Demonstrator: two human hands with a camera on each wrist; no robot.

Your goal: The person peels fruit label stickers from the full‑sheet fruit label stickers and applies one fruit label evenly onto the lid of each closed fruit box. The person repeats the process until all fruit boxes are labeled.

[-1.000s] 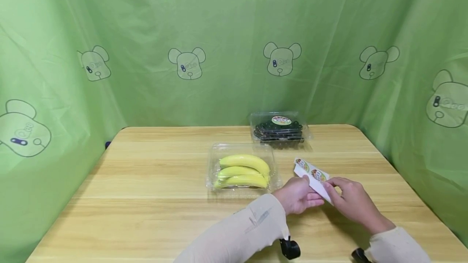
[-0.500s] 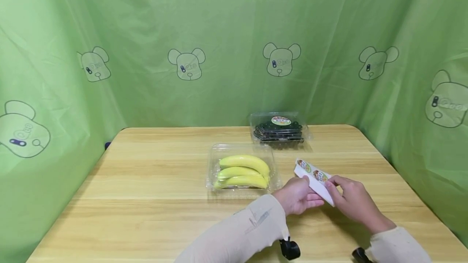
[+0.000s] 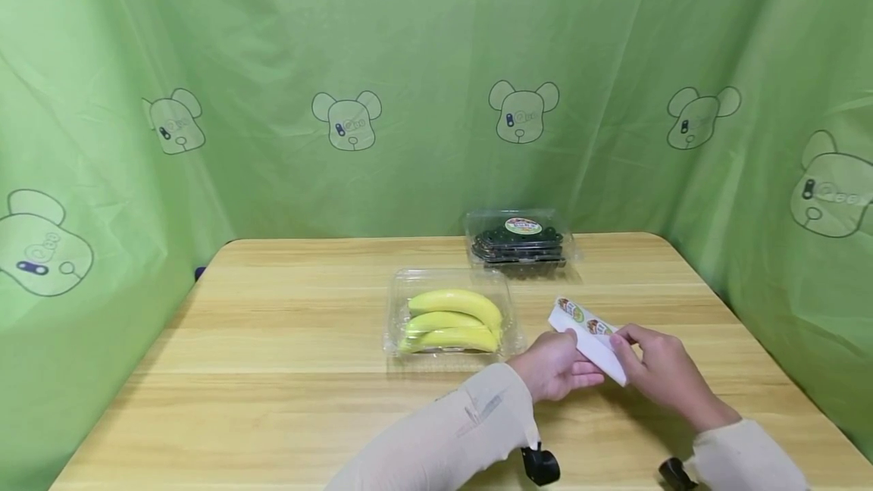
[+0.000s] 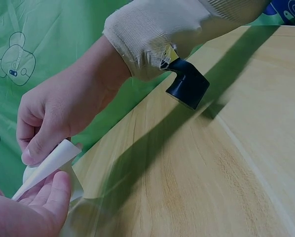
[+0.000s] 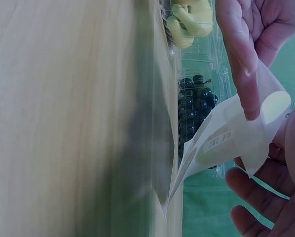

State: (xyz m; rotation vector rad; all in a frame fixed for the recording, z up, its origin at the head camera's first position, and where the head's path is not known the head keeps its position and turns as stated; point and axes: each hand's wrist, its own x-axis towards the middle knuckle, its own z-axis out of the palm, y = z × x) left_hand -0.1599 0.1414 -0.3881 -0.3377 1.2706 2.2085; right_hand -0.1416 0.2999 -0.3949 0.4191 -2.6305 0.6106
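Note:
A sheet of oval fruit stickers on white backing is held over the table, right of the middle in the head view. My left hand grips it from its near left side, thumb on top and fingers beneath. My right hand pinches its right edge between thumb and index finger. In the right wrist view the white backing curls over between the left hand and the right hand. The left wrist view shows the right hand above the folded white sheet.
A clear plastic box of bananas stands left of my hands. Behind it is a clear box of dark grapes with an oval sticker on its lid. Both rest on the wooden table. A green curtain surrounds the table.
My right hand has shifted slightly rightward, and the sheet curls back more, showing more white backing. The left hand keeps its place, and both boxes stay put.

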